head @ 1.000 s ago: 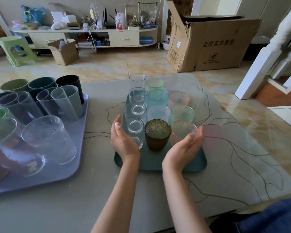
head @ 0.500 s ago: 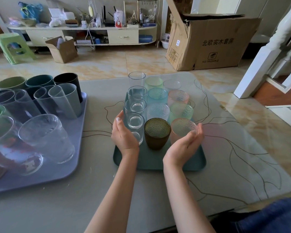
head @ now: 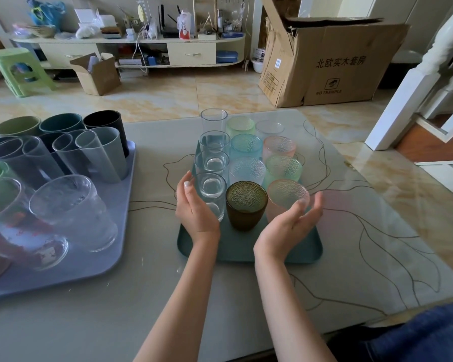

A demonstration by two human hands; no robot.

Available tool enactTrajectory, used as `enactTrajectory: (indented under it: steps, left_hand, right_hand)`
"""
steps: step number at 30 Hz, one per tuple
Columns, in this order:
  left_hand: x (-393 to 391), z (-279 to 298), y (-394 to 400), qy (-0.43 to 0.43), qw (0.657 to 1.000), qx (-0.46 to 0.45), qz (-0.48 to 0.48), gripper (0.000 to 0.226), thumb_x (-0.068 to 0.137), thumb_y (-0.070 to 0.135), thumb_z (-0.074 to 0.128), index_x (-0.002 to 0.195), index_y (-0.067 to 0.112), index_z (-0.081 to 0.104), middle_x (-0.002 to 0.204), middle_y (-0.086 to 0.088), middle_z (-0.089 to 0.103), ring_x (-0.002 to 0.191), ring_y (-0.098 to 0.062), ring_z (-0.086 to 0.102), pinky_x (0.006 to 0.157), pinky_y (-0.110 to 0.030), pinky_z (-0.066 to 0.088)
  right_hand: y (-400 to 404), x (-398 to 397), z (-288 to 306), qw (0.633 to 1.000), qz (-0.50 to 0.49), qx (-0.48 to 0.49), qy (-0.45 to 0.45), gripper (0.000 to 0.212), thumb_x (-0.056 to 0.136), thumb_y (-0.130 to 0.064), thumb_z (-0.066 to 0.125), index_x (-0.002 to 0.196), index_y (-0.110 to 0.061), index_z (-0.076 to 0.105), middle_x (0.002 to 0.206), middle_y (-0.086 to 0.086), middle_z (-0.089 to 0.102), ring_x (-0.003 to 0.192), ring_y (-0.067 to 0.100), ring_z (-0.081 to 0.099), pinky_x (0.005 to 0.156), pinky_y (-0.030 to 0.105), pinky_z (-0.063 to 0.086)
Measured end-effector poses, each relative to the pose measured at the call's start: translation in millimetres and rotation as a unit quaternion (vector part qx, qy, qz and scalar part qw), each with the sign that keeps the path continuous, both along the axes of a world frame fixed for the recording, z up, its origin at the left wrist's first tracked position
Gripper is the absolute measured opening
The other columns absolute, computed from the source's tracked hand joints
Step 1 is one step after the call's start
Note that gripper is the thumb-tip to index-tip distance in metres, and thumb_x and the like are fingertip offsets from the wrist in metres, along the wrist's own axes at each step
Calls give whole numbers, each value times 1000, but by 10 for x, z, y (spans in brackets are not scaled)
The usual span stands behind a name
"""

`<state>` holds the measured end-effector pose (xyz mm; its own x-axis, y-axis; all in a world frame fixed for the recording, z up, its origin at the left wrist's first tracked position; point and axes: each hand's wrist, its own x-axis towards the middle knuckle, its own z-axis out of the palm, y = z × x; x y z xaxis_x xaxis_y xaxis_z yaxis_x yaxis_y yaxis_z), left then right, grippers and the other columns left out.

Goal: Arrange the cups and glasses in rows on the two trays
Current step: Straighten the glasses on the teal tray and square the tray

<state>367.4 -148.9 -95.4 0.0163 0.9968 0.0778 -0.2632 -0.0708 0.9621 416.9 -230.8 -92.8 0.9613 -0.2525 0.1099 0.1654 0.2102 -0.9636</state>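
1. I am keeping my left hand (head: 194,205) open, with the fingers straight and upright, against the left side of the nearest clear glass (head: 211,194) on the teal tray (head: 249,246). It is pressing, not gripping.
2. My right hand (head: 290,223) is also open, with the palm turned up and inward, cupping the near side of the pink textured glass (head: 287,197). I cannot tell if the fingertips are really touching it.
3. Both forearms are reaching forward from the near edge of the surface (head: 168,296), and the two hands are standing on either side of the front row.
4. Between them the dark olive glass (head: 246,205) is standing upright, very close to both neighbours.
5. Behind this row, more clear and coloured glasses are standing in three columns on the same tray.
6. I am judging these glasses to be light, stiff, smooth and fragile, so I am thinking it is better to push low on the walls, or to take one around the middle, not at the rim.
7. On the left, the grey tray (head: 110,257) is carrying tall cups and glasses, close together and not so regular.
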Motion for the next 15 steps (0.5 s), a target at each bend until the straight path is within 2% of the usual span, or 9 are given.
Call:
enactTrajectory:
  steps: [3, 5, 9, 15]
  left_hand:
    - [-5, -17, -32, 3, 1000, 2, -2, 49, 86, 38, 31, 118, 15, 59, 115, 1, 64, 99, 10, 55, 72, 5, 36]
    - [-13, -15, -39, 4, 1000, 1, -7, 48, 85, 38, 31, 117, 14, 59, 112, 3, 64, 97, 11, 55, 72, 4, 36]
    - [-25, -13, -38, 16, 1000, -1, -14, 50, 85, 40, 31, 117, 14, 59, 107, 7, 62, 94, 11, 55, 72, 2, 36]
    - [-11, -42, -39, 49, 999, 11, -2, 51, 86, 41, 29, 118, 13, 56, 100, 11, 59, 85, 18, 52, 65, 5, 32]
  right_hand:
    - [12, -190, 29, 998, -12, -58, -37, 53, 94, -24, 32, 144, -7, 29, 154, 9, 26, 141, 15, 24, 116, 26, 17]
    - [83, -276, 58, 997, -14, -69, -35, 55, 93, -23, 32, 145, -7, 26, 155, 9, 23, 143, 18, 21, 118, 39, 13]
    - [204, -251, 117, 995, -50, -86, 2, 58, 91, -25, 33, 146, -6, 26, 156, 11, 21, 143, 22, 22, 117, 43, 8]
    - [279, -191, 145, 990, -90, -104, 7, 56, 91, -27, 34, 144, -6, 32, 155, 11, 23, 141, 24, 29, 115, 51, 13]
